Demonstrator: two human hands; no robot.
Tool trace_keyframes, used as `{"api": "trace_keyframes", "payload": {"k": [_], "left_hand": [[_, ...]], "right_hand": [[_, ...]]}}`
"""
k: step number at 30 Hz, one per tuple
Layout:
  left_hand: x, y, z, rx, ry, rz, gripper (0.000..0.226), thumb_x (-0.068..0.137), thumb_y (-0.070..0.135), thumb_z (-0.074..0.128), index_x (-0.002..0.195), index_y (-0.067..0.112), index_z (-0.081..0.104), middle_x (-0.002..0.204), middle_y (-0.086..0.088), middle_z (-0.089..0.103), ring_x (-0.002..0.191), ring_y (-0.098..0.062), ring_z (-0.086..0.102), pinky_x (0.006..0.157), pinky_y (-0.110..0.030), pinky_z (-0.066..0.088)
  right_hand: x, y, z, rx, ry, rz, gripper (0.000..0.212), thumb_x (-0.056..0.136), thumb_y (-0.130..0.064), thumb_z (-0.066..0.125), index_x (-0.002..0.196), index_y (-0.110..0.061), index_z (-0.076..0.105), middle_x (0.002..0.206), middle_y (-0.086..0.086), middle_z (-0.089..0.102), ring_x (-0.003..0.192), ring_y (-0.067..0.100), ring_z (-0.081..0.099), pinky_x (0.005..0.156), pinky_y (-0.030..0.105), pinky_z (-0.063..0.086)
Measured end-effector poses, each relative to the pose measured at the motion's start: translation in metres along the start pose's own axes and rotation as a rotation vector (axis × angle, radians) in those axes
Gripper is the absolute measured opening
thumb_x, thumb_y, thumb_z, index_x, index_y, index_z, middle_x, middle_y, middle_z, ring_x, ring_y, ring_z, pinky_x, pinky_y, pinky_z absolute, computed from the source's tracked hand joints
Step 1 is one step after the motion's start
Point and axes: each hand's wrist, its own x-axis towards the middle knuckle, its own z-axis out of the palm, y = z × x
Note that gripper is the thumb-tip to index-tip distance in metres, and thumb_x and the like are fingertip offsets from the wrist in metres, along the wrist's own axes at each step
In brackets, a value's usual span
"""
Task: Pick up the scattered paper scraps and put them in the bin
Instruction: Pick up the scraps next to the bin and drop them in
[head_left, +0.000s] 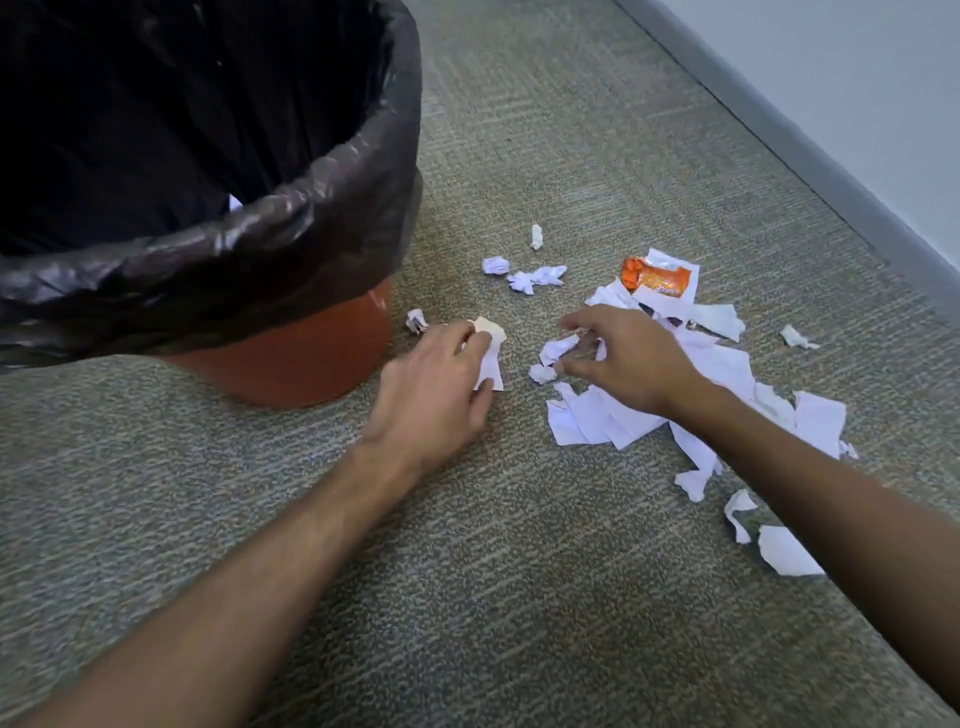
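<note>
Two bare hands work just right of the bin (291, 358). Left hand (434, 387) is closed on a white paper scrap (491, 364) near the bin's base. Right hand (623, 358), farther from the bin, has fingers curled loosely over a crumpled scrap (558, 347). Beyond it, torn paper scraps (727, 374) and an orange wrapper (657, 280) litter the carpet (467, 571).

The left hand (436, 384) grips a paper scrap (491, 358) beside the bin (291, 364). The right hand (628, 364) — fingers spread — reaches among white scraps (587, 415) on the carpet (467, 571).
</note>
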Motion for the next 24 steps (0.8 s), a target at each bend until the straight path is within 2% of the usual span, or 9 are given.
{"api": "trace_keyframes", "payload": {"k": [2,4,7,10,13,15,17,20,24], "left_hand": [[0.012,-0.005,0.009,0.008,-0.1,-0.046,0.06,0.093,0.038,0.056,0.146,0.02,0.034,0.149,-0.002,0.034,0.135,-0.021,0.035,0.085,-0.042,0.051],[0.023,-0.01,0.016,-0.009,-0.177,-0.078,0.073,0.093,0.039,0.058,0.153,0.021,0.02,0.158,-0.005,0.02,0.142,-0.024,0.025,0.092,-0.046,0.048],[0.035,-0.017,0.029,-0.005,-0.241,-0.071,0.077,0.094,0.038,0.055,0.155,0.022,0.011,0.162,-0.005,0.007,0.146,-0.027,0.017,0.099,-0.048,0.044],[0.049,-0.023,0.038,-0.045,-0.333,-0.077,0.078,0.092,0.036,0.055,0.156,0.027,0.009,0.163,-0.001,0.003,0.148,-0.025,0.013,0.103,-0.05,0.04],[0.06,-0.026,0.044,-0.021,-0.419,-0.033,0.071,0.094,0.028,0.053,0.155,0.03,0.017,0.163,0.001,0.01,0.146,-0.025,0.016,0.107,-0.049,0.035],[0.064,-0.025,0.046,-0.038,-0.388,-0.013,0.058,0.096,0.022,0.053,0.15,0.032,0.033,0.157,-0.001,0.025,0.142,-0.025,0.025,0.108,-0.047,0.034],[0.066,-0.024,0.045,-0.079,-0.308,-0.027,0.044,0.094,0.017,0.057,0.136,0.031,0.053,0.138,-0.002,0.046,0.131,-0.025,0.041,0.103,-0.045,0.043],[0.066,-0.02,0.04,-0.088,-0.271,-0.068,0.034,0.091,0.017,0.062,0.122,0.03,0.065,0.119,-0.001,0.056,0.116,-0.026,0.053,0.091,-0.042,0.048],[0.062,-0.011,0.025,-0.089,-0.216,-0.075,0.031,0.093,0.027,0.063,0.124,0.027,0.064,0.121,0.0,0.056,0.111,-0.027,0.057,0.086,-0.039,0.048]], "right_hand": [[0.006,0.006,0.013,-0.085,-0.048,-0.009,0.059,0.084,-0.048,0.069,0.136,-0.025,0.053,0.14,-0.002,0.053,0.125,0.019,0.052,0.091,0.034,0.044],[0.01,0.01,0.022,-0.17,-0.082,-0.037,0.065,0.084,-0.054,0.067,0.14,-0.026,0.049,0.145,-0.001,0.047,0.134,0.02,0.043,0.097,0.039,0.045],[0.014,0.012,0.033,-0.247,-0.103,-0.066,0.064,0.086,-0.052,0.064,0.142,-0.028,0.047,0.144,0.0,0.046,0.134,0.023,0.038,0.096,0.043,0.047],[0.015,0.01,0.038,-0.311,-0.054,-0.09,0.054,0.091,-0.048,0.06,0.14,-0.03,0.048,0.137,0.0,0.05,0.128,0.024,0.043,0.086,0.04,0.048],[0.017,0.01,0.043,-0.318,-0.031,-0.105,0.044,0.093,-0.044,0.057,0.135,-0.029,0.053,0.128,0.001,0.055,0.115,0.026,0.056,0.076,0.038,0.05],[0.017,0.009,0.047,-0.314,-0.005,-0.114,0.039,0.094,-0.042,0.056,0.13,-0.029,0.057,0.122,0.001,0.056,0.106,0.027,0.062,0.069,0.035,0.047],[0.017,0.009,0.051,-0.291,0.023,-0.115,0.035,0.094,-0.041,0.056,0.126,-0.027,0.06,0.116,0.0,0.059,0.102,0.026,0.063,0.063,0.031,0.038],[0.015,0.007,0.053,-0.194,0.06,-0.095,0.029,0.093,-0.039,0.058,0.119,-0.027,0.063,0.107,-0.002,0.06,0.098,0.023,0.063,0.063,0.029,0.034],[0.008,0.002,0.036,-0.007,0.115,-0.04,0.027,0.091,-0.04,0.063,0.116,-0.03,0.065,0.11,-0.004,0.063,0.089,0.013,0.066,0.076,0.036,0.05]]}}
